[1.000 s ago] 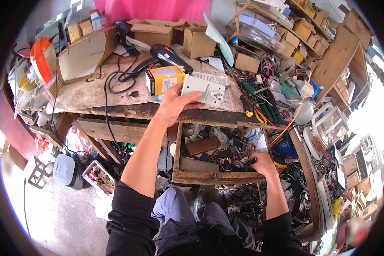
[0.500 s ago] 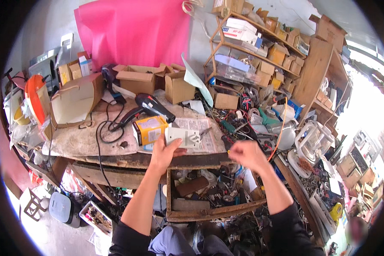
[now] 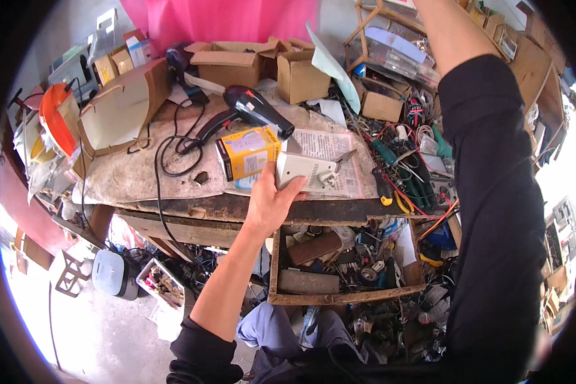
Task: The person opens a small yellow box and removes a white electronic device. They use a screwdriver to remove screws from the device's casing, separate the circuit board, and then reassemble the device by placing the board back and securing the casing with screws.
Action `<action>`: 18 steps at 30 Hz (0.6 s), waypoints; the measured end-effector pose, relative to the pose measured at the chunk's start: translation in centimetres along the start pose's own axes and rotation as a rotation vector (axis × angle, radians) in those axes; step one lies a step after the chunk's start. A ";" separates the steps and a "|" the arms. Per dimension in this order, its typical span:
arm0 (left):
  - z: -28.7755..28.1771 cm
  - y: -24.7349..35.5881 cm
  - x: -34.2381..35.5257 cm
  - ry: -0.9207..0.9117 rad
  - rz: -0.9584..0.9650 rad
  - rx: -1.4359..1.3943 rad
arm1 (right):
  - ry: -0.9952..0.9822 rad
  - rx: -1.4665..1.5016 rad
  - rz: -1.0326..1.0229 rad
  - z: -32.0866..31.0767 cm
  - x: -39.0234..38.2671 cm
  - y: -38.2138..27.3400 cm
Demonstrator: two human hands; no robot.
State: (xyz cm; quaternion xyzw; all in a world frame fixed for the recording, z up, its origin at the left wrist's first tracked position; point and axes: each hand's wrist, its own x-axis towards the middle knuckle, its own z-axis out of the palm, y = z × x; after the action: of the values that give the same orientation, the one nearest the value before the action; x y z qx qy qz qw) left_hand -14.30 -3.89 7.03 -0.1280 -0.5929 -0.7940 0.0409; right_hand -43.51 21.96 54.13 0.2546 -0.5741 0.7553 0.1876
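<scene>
Held white plastic unit [image 3: 306, 170] in left hand [image 3: 272, 200], just right of yellow box [image 3: 248, 153] and over printed sheet [image 3: 326, 142]. Clamped casing between thumb on its front face and other fingers, mostly hidden behind. Saw only right forearm [image 3: 457, 32], stretched far up and to the right of the box, out past top of view; could not tell right fingers' state or any load there. Found drawer [image 3: 345, 298] already open, below and right of the box, crowded with small parts. Noted hair dryer [image 3: 257, 112] just behind the box, screwdriver [image 3: 383, 185] well to its right, both out of hand. Spotted pointed metal tip [image 3: 346, 156] right of the box, by unit's edge; could not confirm contact. Judged progress as early: unit gripped, drawer open. Saw no opening in unit's visible face, so counted any casing work as left.
</scene>
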 end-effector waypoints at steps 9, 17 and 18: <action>0.4 -0.1 0.9 -0.043 -0.049 -0.143 | 0.077 -0.368 -0.308 1.0 -3.7 -8.3; -0.4 0.8 1.1 -0.230 -0.061 -0.135 | -0.180 -0.596 -0.024 -2.4 -22.1 -2.6; -2.4 0.6 0.3 -0.197 -0.068 -0.104 | -0.291 -0.641 0.074 -0.4 -27.0 0.6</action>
State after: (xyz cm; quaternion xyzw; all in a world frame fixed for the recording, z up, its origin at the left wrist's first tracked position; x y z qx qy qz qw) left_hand -14.87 -6.30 7.00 -0.1869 -0.5560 -0.8083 -0.0512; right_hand -22.38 22.37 37.38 0.2667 -0.8114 0.4990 0.1467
